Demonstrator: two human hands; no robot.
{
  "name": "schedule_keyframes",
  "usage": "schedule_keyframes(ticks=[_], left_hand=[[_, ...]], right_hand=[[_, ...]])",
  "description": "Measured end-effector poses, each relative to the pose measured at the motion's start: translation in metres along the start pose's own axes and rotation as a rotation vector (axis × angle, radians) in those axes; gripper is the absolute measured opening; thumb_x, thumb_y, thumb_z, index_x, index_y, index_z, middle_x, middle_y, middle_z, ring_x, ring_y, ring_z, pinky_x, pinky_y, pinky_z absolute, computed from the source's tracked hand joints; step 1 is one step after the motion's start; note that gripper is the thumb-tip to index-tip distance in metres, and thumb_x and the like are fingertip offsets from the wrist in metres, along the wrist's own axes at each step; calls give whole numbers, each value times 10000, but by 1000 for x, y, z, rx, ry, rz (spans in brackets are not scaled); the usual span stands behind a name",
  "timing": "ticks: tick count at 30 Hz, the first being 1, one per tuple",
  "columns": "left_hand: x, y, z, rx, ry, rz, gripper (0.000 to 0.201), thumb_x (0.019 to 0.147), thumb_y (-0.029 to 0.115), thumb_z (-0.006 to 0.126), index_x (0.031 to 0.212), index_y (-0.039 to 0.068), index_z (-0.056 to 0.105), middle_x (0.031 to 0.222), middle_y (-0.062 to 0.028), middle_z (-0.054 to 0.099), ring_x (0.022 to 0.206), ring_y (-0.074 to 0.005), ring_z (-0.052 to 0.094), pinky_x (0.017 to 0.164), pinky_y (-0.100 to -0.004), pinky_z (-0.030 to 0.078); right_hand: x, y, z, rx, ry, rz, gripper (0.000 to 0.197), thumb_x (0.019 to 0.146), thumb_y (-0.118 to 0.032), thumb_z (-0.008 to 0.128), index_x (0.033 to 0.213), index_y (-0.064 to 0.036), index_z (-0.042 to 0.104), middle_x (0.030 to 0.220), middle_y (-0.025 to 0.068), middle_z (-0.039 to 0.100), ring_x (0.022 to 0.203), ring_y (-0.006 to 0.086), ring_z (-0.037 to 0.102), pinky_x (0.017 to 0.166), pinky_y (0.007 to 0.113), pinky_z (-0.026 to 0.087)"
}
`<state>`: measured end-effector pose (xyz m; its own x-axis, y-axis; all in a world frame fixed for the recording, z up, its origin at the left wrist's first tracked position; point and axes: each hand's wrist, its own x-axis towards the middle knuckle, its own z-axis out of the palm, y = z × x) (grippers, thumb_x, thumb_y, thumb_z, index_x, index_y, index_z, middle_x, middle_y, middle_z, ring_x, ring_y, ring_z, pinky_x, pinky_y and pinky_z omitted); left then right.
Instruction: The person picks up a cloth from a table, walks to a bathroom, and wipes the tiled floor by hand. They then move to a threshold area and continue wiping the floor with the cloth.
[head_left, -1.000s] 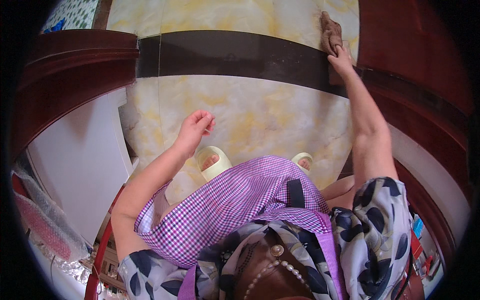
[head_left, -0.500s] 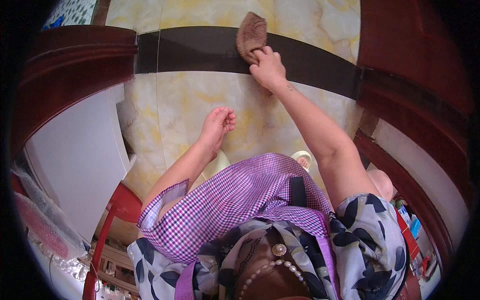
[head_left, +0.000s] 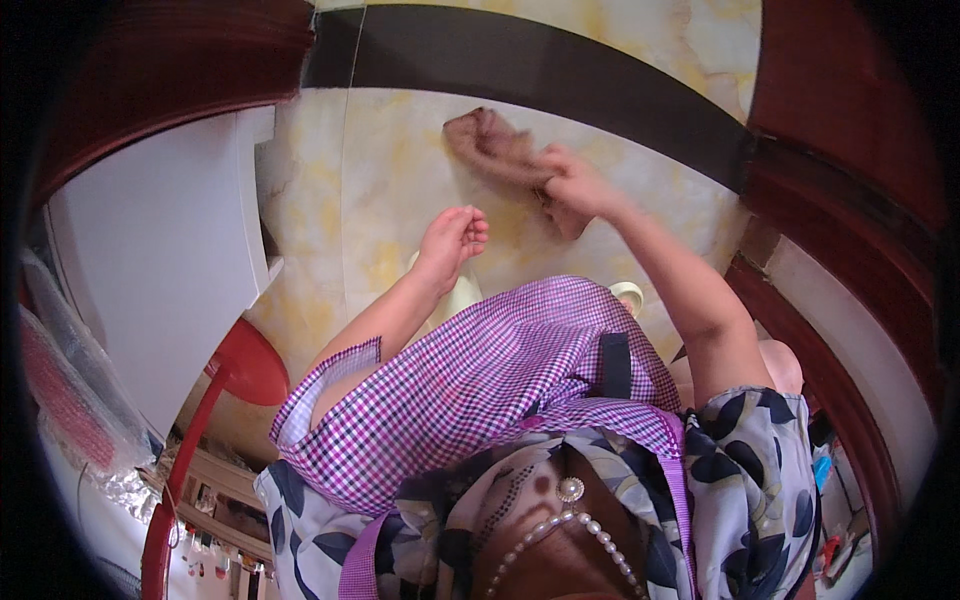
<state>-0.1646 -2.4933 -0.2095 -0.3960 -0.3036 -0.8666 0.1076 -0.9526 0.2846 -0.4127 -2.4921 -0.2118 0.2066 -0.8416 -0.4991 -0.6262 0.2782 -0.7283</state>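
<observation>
My right hand (head_left: 578, 184) grips a brown cloth (head_left: 492, 148) and holds it out over the marbled floor. The cloth is bunched and a little blurred. One part of it stretches out to the left of the fingers, and another hangs below the hand. My left hand (head_left: 454, 242) is in front of my body with its fingers curled in, and I see nothing in them. It is apart from the cloth.
Beyond the cloth, a black strip (head_left: 550, 70) crosses the marbled floor (head_left: 390, 150). Dark red wooden frames (head_left: 190, 80) stand on both sides. A white panel (head_left: 160, 250) and a red stool (head_left: 252, 362) are at the left. My pale slippers (head_left: 628, 295) show below the apron.
My right hand has drawn the cloth back from the black strip, toward me, onto the marbled floor. The whole view has shifted slightly. My left hand remains curled.
</observation>
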Motion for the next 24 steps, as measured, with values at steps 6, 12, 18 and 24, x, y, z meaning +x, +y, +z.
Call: schedule_keyframes(ticks=[6,12,18,24], left_hand=[[7,-4,-14,-38,-29,24,193,917,217,434,932,46,522,809,-44,558,707,-123,537,618,-241,459],[7,1,-13,6,-27,65,196,920,221,431,927,47,521,814,-42,556,721,-119,530,619,-235,453],[7,7,-12,69,-7,83,202,919,226,431,926,48,525,824,-42,560,735,-112,529,624,-232,451],[6,9,-13,83,-11,131,216,917,242,434,932,49,528,824,-36,562,728,-109,529,631,-233,453]], right_hand=[[-25,5,-66,733,88,320,517,724,-80,479,1238,-35,443,1152,50,528,1076,144,464,941,274,344],[-32,3,-69,-498,523,199,711,705,-109,543,1355,-77,258,1394,146,244,1285,318,232,1035,386,242],[-14,-19,-56,-907,121,-83,710,688,-172,626,1321,-298,331,1381,98,259,1245,359,248,979,541,256],[-4,16,-49,-486,362,-221,554,670,-19,559,1191,-202,513,1219,144,426,1102,344,401,936,428,358]])
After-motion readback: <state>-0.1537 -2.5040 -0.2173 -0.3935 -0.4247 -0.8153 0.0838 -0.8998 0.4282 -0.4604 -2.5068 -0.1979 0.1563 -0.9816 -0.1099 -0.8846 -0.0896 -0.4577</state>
